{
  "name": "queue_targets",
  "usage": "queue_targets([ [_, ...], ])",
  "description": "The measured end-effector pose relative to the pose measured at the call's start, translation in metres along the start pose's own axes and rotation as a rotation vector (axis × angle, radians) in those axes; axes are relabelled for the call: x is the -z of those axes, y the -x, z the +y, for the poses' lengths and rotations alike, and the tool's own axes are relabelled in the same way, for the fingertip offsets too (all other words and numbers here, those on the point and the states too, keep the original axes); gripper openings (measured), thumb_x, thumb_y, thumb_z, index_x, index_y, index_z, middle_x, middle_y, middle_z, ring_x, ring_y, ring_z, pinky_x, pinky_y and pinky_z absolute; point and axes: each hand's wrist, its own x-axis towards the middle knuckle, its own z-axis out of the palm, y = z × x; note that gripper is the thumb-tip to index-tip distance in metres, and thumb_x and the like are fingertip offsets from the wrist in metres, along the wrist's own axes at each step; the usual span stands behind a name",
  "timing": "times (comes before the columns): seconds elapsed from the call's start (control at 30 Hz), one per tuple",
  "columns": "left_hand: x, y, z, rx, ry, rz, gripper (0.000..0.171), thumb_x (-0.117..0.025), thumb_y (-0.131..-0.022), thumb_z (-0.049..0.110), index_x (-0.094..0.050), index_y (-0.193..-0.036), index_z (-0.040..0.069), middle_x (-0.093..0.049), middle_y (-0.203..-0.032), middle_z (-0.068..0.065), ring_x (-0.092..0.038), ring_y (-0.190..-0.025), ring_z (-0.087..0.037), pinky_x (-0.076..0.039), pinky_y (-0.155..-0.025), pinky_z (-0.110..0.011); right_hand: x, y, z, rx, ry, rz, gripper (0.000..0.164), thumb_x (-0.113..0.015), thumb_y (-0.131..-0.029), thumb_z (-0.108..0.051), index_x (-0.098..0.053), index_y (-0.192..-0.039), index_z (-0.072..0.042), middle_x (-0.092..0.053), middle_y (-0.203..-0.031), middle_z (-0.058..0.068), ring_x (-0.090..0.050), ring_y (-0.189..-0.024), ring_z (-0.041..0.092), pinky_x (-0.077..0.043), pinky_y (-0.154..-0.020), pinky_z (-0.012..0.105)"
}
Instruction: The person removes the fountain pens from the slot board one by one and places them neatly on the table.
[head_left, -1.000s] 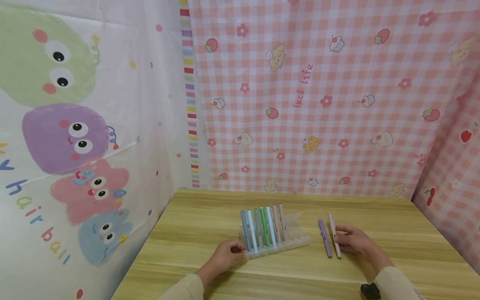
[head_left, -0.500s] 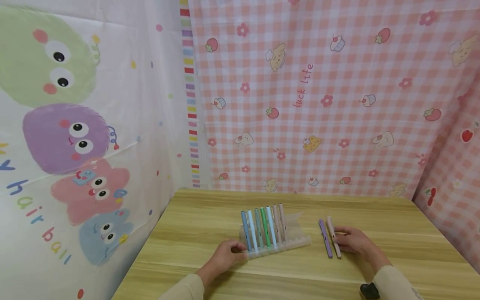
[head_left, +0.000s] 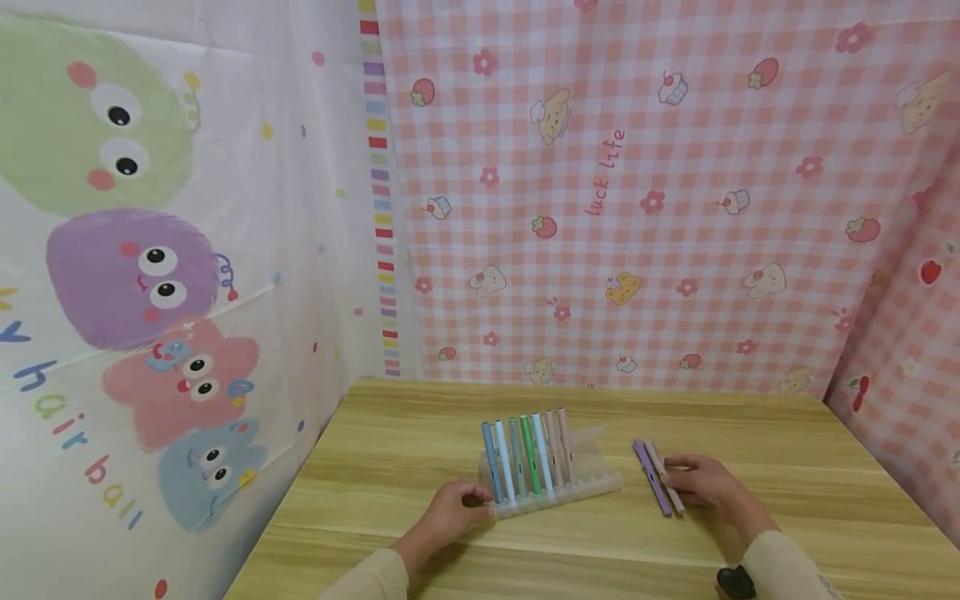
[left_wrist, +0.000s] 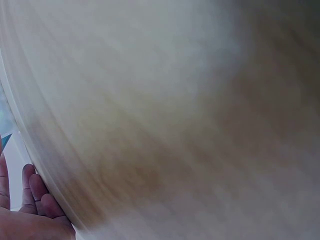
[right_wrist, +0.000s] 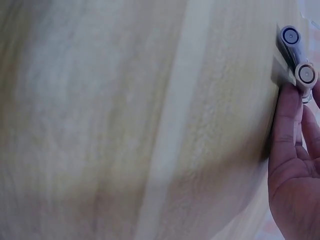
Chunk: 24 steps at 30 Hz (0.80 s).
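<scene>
A clear, scalloped pen rack (head_left: 592, 484) stands mid-table, with several pens in blue, green and dusty pink leaning side by side in its left and middle slots. My left hand (head_left: 452, 512) holds the rack's left end between thumb and fingers. To the right of the rack, a purple pen (head_left: 652, 479) lies on the table. Right beside it, my right hand (head_left: 705, 483) pinches a pale pink pen (head_left: 657, 461) by its side. In the right wrist view the round ends of the pale pink pen (right_wrist: 306, 74) and the purple pen (right_wrist: 290, 37) sit close together.
The wood-grain table (head_left: 570, 558) meets a pink checked cloth (head_left: 660, 250) at the back and a white cartoon-print cloth (head_left: 300, 250) on the left. A small black object (head_left: 736, 582) lies by the right sleeve at the front.
My right hand has moved slightly left, bringing the pale pink pen up against the purple one, which has tilted and shifted a little. The left hand and rack have stayed put.
</scene>
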Motion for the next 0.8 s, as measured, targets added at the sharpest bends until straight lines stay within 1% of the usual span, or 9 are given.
queue_targets([
  [0.13,0.0001,0.0006,-0.0004,-0.024,0.01,0.002,0.014,-0.077,-0.084,0.004,-0.07,-0.095,0.001,-0.068,-0.094,-0.005,-0.058,-0.088,-0.018,-0.049,-0.075,-0.028,-0.0008,0.0024,-0.0033,-0.006,0.026,0.002,0.057,-0.065,-0.094,-0.002,-0.036,-0.137,0.022,-0.065,-0.111,0.021,-0.065,-0.093,0.02,-0.056,-0.081,0.038],
  [0.3,-0.0001,0.0014,-0.0005,-0.038,0.017,0.004,0.013,-0.077,-0.084,0.005,-0.07,-0.094,0.001,-0.068,-0.095,-0.006,-0.059,-0.089,-0.018,-0.049,-0.076,-0.027,-0.001,0.0039,-0.0057,-0.011,0.05,0.002,0.056,-0.064,-0.095,-0.003,-0.036,-0.137,0.021,-0.06,-0.122,0.03,-0.066,-0.095,0.021,-0.056,-0.082,0.039],
  [0.43,-0.0007,0.0017,-0.0003,-0.042,0.009,0.009,0.013,-0.077,-0.084,0.004,-0.07,-0.093,0.001,-0.068,-0.094,-0.005,-0.059,-0.089,-0.018,-0.049,-0.076,-0.026,-0.0014,0.0055,-0.0064,-0.012,0.045,0.003,0.057,-0.064,-0.095,-0.004,-0.036,-0.138,0.021,-0.063,-0.116,0.026,-0.066,-0.095,0.021,-0.056,-0.083,0.039],
  [0.57,-0.0008,0.0019,-0.0003,-0.041,0.002,0.011,0.013,-0.077,-0.083,0.004,-0.07,-0.093,0.001,-0.068,-0.094,-0.005,-0.059,-0.089,-0.017,-0.049,-0.076,-0.027,-0.0008,0.0061,-0.0052,-0.007,0.026,0.0,0.058,-0.065,-0.094,-0.004,-0.036,-0.138,0.021,-0.067,-0.108,0.015,-0.066,-0.094,0.019,-0.056,-0.082,0.037],
  [0.73,0.0001,0.0021,-0.0002,-0.035,0.007,0.006,0.013,-0.077,-0.084,0.005,-0.07,-0.094,0.001,-0.067,-0.094,-0.004,-0.059,-0.089,-0.018,-0.049,-0.076,-0.028,-0.0002,0.0051,-0.0047,0.002,0.006,-0.043,0.062,-0.065,-0.095,-0.006,-0.031,-0.139,0.023,-0.067,-0.11,0.017,-0.066,-0.094,0.017,-0.055,-0.084,0.037],
  [0.8,0.0004,0.0017,-0.0003,-0.036,0.01,0.004,0.013,-0.077,-0.083,0.005,-0.07,-0.094,0.001,-0.068,-0.093,-0.004,-0.059,-0.088,-0.018,-0.049,-0.076,-0.028,-0.0015,0.0051,-0.0052,-0.005,0.006,-0.034,0.062,-0.065,-0.095,-0.006,-0.032,-0.139,0.022,-0.067,-0.11,0.017,-0.066,-0.095,0.017,-0.055,-0.085,0.037],
])
